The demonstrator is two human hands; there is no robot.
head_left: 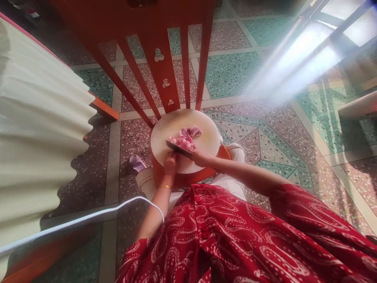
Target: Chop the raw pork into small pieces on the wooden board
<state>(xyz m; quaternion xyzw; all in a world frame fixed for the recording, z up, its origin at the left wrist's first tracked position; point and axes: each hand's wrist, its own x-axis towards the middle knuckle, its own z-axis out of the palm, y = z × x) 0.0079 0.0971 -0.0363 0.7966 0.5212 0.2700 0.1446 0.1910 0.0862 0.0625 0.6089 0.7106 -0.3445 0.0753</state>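
Pink raw meat (186,142) lies in pieces near the middle of a round, pale cutting board (165,125). Along the near side of the meat runs the dark blade of a knife (178,148). My right hand (202,158) is closed around the knife's handle, which the fingers hide. Just below the blade, at the board's near left, my left hand (171,163) rests with its fingers bent together. Whether it pinches a bit of meat is hidden from this angle.
The board sits on the seat of a red wooden chair (160,175) with a slatted back. A pleated cream cloth (44,118) hangs at the left. A white cable (97,213) crosses to my left arm. Bright light falls across the patterned floor (229,74).
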